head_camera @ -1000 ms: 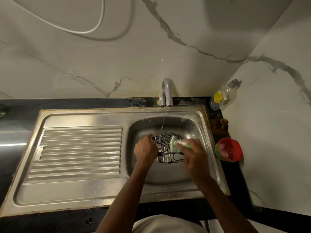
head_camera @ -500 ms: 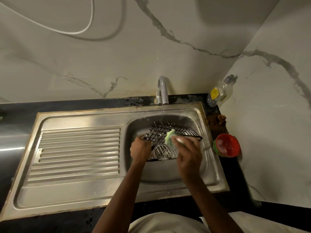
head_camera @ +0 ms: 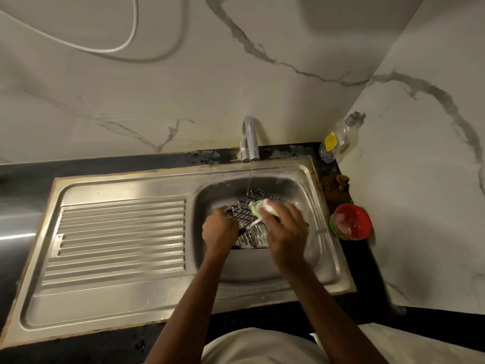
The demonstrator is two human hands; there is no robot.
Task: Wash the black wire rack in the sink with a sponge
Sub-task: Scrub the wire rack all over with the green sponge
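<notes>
Black wire, crossed into a diamond grid, makes up the rack (head_camera: 245, 210), which sits tilted inside the steel sink (head_camera: 325, 258), its near part over a ribbed metal piece on the basin floor. On the rack's left edge the left hand (head_camera: 220, 232) has its fingers curled round the frame. Just to the right, the right hand (head_camera: 286, 232) has its fingers clamped on a green and white sponge (head_camera: 261, 209), pressing it against the grid's top side. Beyond the fingers a thin stream of water falls from the tap (head_camera: 250, 139) onto the rack's far corner. Farther right of the fingers, on the dark surface (head_camera: 341, 324), stand a red bowl (head_camera: 351, 222) and a clear bottle (head_camera: 339, 137).
</notes>
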